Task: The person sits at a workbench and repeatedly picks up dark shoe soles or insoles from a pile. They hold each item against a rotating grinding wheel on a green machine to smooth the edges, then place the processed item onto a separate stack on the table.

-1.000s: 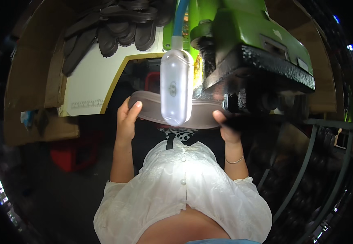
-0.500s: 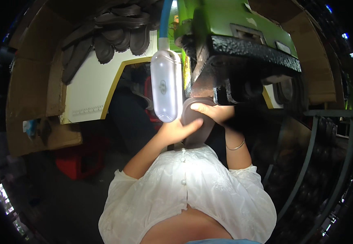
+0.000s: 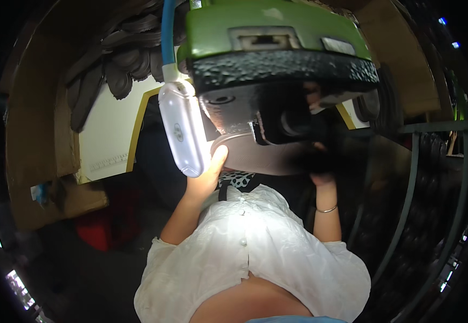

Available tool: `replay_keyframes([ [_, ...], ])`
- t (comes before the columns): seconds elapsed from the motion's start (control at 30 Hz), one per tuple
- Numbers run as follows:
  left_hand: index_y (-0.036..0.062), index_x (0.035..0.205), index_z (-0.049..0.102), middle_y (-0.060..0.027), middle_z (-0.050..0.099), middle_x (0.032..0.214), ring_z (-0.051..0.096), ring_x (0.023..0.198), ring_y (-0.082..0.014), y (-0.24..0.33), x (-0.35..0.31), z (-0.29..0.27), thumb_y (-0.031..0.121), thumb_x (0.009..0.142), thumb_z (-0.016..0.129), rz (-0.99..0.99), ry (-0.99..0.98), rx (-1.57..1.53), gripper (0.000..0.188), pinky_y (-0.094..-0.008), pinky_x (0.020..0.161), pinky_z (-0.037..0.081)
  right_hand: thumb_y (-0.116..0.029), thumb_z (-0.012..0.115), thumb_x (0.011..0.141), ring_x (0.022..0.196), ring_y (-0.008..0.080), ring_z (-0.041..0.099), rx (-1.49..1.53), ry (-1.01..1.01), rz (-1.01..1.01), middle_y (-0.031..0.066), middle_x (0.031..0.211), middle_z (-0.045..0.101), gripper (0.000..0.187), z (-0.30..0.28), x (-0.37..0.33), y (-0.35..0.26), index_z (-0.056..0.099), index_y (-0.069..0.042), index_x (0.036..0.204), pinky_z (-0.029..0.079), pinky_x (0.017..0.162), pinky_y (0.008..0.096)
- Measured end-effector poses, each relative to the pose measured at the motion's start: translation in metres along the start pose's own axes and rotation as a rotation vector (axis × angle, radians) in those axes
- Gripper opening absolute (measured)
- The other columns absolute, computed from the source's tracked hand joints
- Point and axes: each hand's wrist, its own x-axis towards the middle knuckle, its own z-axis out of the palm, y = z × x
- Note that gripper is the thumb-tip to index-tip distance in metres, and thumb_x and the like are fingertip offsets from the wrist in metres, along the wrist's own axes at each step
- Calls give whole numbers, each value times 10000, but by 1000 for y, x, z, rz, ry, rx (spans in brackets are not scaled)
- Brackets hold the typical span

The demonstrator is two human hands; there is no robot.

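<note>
**Both hands raised to a dark curved piece under a green machine**

The left hand [image 3: 208, 177] grips the left edge of the dark curved piece [image 3: 244, 156], thumb up along it; the right hand [image 3: 320, 175], bangle on its wrist, meets the shadowed right end, grip unclear; a white lamp [image 3: 184, 132] hangs beside; the green machine [image 3: 271, 32] looms beyond.

Just one head view here: my fisheye looks steeply down my white shirt [image 3: 255, 253], super close to the green machine [image 3: 277, 32] filling the upper middle of the frame, edges bending dark toward the rim.
</note>
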Motion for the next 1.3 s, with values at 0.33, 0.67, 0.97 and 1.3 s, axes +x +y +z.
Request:
replay_keyframes([
  [0.33, -4, 1026, 498, -68, 598, 824, 559, 629, -107, -30, -16, -69, 88, 886, 474, 14, 102, -14, 169, -219, 545, 450, -61, 660, 756, 815, 124, 593, -269, -99, -273, 88, 915, 634, 284, 106, 39, -8, 585, 37, 1012, 474, 757, 246],
  [0.67, -28, 1045, 548, -105, 631, 870, 610, 663, -152, -61, -17, -106, 62, 788, 463, -317, -96, 265, 285, -232, 575, 478, -28, 696, 732, 851, 117, 565, -539, -288, -289, 67, 981, 577, 613, 156, 45, 16, 363, -6, 1247, 462, 747, 251],
  [0.97, -31, 1080, 553, -138, 607, 990, 552, 975, -239, -76, -29, 4, 216, 781, 662, -108, -745, 339, 403, -352, 850, 433, -194, 718, 708, 811, 170, 623, -1056, -397, -238, 164, 893, 635, 396, 162, 51, -11, 586, 40, 998, 484, 750, 286],
  [1.3, 27, 940, 605, -99, 629, 841, 611, 728, -233, -88, 49, -86, 157, 759, 661, 288, 29, 719, 229, -311, 649, 476, -168, 531, 873, 562, 120, 556, -492, 493, -856, 85, 767, 599, 415, 49, 93, -117, 436, -54, 1260, 456, 544, 224],
])
